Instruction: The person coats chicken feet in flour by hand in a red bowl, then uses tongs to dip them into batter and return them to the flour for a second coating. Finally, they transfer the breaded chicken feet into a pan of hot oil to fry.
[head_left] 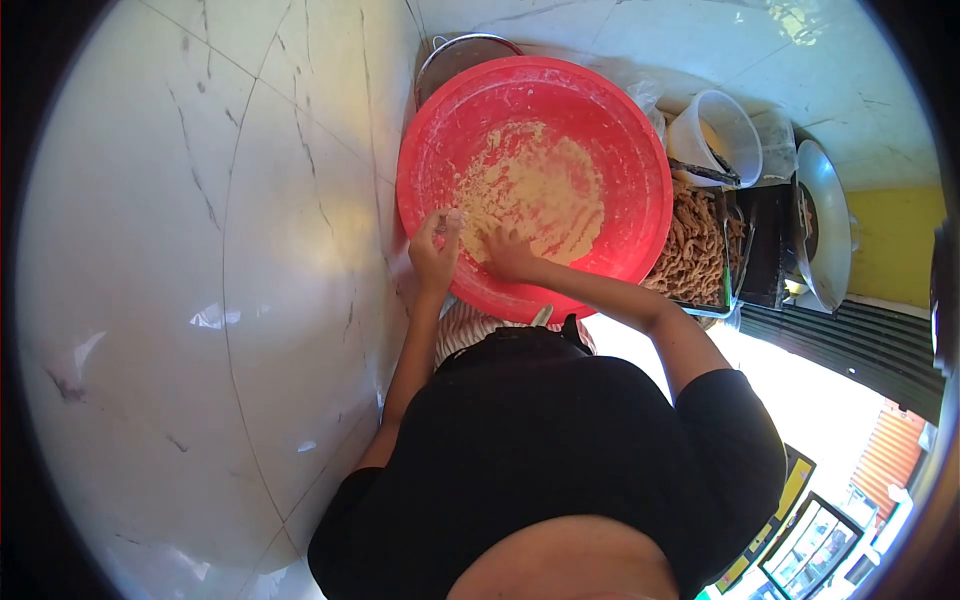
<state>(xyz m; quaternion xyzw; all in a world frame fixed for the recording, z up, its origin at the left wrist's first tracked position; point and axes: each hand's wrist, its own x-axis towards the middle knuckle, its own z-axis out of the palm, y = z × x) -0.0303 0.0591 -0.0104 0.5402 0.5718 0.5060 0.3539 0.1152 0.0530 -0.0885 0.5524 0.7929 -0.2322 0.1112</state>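
A large red basin [635,190] stands in front of my body, with yellowish crumbly flour [550,190] spread over its bottom. My left hand [435,248] is at the basin's near left rim, its fingers bent together and dusted with flour; what they hold, if anything, is too small to make out. Lower in the basin, my right hand [510,254] reaches into the near edge of the flour with its fingers spread and pointing down into it. The fingertips are partly hidden by the flour.
Right of the basin lies a tray of brown fried strips [695,245]. Behind it stands a white plastic tub [735,135], and further right a large metal pan [828,225]. A metal pot [455,65] sits behind the basin. Marbled tile wall [200,250] rises at left.
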